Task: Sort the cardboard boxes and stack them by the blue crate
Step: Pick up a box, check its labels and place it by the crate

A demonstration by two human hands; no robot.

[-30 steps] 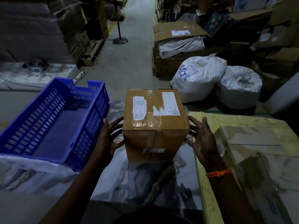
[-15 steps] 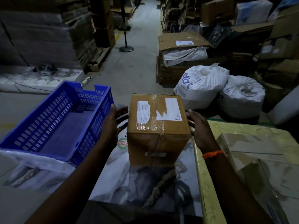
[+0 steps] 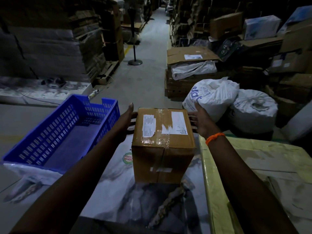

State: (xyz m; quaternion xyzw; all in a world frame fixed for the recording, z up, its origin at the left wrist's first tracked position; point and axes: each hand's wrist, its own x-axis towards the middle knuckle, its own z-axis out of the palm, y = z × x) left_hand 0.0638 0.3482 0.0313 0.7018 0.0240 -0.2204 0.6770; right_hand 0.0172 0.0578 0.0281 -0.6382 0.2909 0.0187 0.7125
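A blue crate (image 3: 50, 132) sat at the left, tilted slightly, its near edge over a white plastic sheet (image 3: 33, 174) and its floor bare. Just right of its far corner the left forearm ran up from the bottom edge to the left hand (image 3: 127, 123), which was turned palm inward with the thumb pointing up and away. Its fingers (image 3: 133, 115) were stretched out straight and spread alongside the left face of the cardboard box (image 3: 163, 132), not curled round anything. Whether they pressed the card or only brushed it could not be told in the dim light. The box stood upright on a marbled printed surface (image 3: 114, 191), near the crate's right wall but apart from it, taped along the top and down the front, with 2 white labels on its lid. On its right side the right hand (image 3: 201, 123) mirrored the left: palm inward, fingers (image 3: 192, 117) loose and splayed, their tips at the box's upper right edge, gripping nothing. An orange thread (image 3: 214, 137) circled that wrist, and the forearm sloped down over a yellowish wrapped slab (image 3: 222, 174). Beyond the right hand lay 2 white sacks (image 3: 219, 93) on the floor, with stacked cartons (image 3: 190, 54) behind them.
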